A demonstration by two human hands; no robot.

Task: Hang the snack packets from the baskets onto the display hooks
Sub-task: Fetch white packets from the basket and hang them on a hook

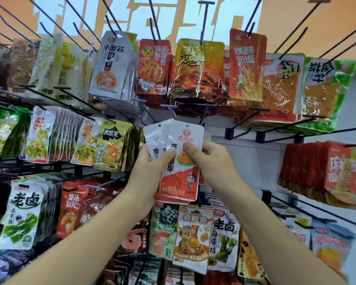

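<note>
Head view: we hold a fanned bunch of white-and-red plastic snack packets (182,138) in mid-air at the middle of the rack. The bunch is in front of rows of black wire display hooks (204,23).

Our left hand (152,163) grips the left side of the fan, fingers curled behind and thumb pressed across the front. Our right hand (213,159) pinches the right edge of the front packet between thumb and fingers. The packets stand upright with their punched holes at the top edge, and we cannot tell whether any hole is on a hook.

Just above the bunch hang a yellow-and-red foil packet (197,66) and a grey-white packet with black lettering (111,64), each on its own hook. Directly below the bunch hangs an orange-and-white packet printed with a cartoon bear (191,235). A thick stack of red packets (337,167) fills a hook well to the right. A green-and-white packet (23,212) hangs at lower left. Bare white back panel (245,145) shows just to the right of our hands.
</note>
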